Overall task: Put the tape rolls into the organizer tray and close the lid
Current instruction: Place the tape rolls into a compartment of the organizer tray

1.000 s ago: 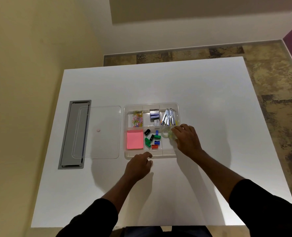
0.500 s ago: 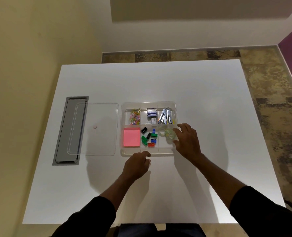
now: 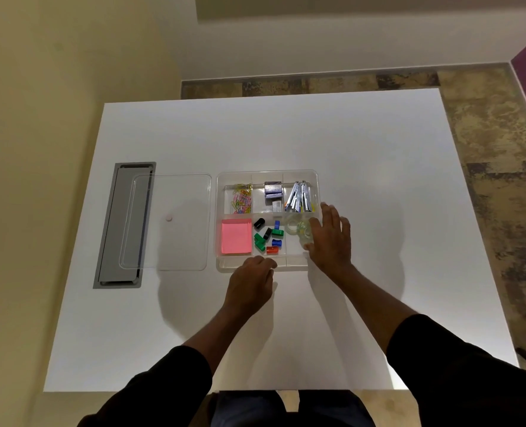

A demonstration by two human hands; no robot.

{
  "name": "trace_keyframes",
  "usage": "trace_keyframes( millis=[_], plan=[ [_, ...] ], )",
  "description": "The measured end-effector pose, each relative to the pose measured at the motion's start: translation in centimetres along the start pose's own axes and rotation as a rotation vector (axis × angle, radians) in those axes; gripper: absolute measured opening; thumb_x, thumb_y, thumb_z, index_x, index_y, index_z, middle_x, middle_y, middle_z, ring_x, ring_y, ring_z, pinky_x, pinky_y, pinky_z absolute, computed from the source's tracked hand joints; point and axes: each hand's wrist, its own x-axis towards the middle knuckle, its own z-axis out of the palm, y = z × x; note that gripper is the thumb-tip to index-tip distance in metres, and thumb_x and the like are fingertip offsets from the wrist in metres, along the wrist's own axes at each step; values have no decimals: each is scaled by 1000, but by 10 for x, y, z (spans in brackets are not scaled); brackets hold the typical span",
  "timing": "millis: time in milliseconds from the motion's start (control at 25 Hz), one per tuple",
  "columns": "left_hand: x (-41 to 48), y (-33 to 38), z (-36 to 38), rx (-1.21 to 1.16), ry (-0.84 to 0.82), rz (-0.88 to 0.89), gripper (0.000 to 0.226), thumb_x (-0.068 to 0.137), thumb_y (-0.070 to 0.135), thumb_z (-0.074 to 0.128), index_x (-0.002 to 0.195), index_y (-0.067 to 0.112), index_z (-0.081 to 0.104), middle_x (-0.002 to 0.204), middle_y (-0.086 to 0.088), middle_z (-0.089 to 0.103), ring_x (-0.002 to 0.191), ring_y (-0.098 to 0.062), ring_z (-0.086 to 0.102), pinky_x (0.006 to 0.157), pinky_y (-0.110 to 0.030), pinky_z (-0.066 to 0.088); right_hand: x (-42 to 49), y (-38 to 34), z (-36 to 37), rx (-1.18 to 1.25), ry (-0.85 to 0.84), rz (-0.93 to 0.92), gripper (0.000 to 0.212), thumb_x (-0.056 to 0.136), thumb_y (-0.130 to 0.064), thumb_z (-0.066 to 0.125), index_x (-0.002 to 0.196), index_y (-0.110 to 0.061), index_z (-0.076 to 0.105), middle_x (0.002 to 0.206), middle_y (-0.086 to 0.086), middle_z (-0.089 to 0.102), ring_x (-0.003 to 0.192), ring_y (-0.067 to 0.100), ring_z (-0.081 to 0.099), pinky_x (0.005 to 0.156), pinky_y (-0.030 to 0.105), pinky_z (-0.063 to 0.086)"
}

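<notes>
Two tape rolls [image 3: 298,230] in tray [image 3: 268,174]

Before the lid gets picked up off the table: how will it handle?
The clear flat plastic lid looks thin and broad, so probably light and somewhat flexible if lifted by one edge. Its glossy surface may be slippery. It lies partly over the grey recessed desk channel, so a push could catch there.

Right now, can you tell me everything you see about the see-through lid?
The clear plastic lid lies flat on the white table, just left of the organizer tray and not on it. It is a rounded rectangle with a raised rim and a small pale pink dot near its middle. Its left part overlaps the grey cable hatch. No hand touches it.
</notes>
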Motion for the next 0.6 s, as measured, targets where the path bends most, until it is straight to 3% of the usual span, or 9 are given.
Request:
trace_keyframes(
  millis=[120, 480, 560, 600],
  plan=[
    [-1, -2, 0, 7, 5, 18, 25, 101, 17, 63, 124, 16, 72, 122, -5, 76, 108, -19, 70, 85, -34, 61, 2, -2, 1, -43, 35, 9, 66, 73, -43, 92, 126, -14, 65, 162, 22, 44, 152, 42, 39, 121, 62, 30],
    [-3, -8, -1, -2, 7, 17, 24, 100, 16, 64, 123, 17, 72, 123, -5, 76, 107, -19, 70, 85, -36, 62, -1, -6, -6, -10, 107, -67, 57, 81, -41, 86, 130, -19, 66, 164, 21, 42, 155, 42, 35, 126, 62, 24],
    [-4, -9, 0, -7, 11, 22, 24, 100, 16, 65, 123, 16, 72, 122, -5, 76, 107, -19, 70, 85, -35, 62, -2, -6, -11, 21, 108, -160, 59, 76, -33, 92, 128, -17, 69, 157, 23, 50, 148, 43, 44, 121, 60, 35],
    [-4, -10, 0, -9, 15, 23, 23, 100, 16, 65, 122, 17, 72, 122, -5, 76, 107, -18, 70, 85, -35, 63, -1, -6, -13, 34, 94, -207, 62, 72, -29, 96, 127, -16, 71, 147, 22, 59, 137, 41, 55, 111, 55, 47]
  ],
)
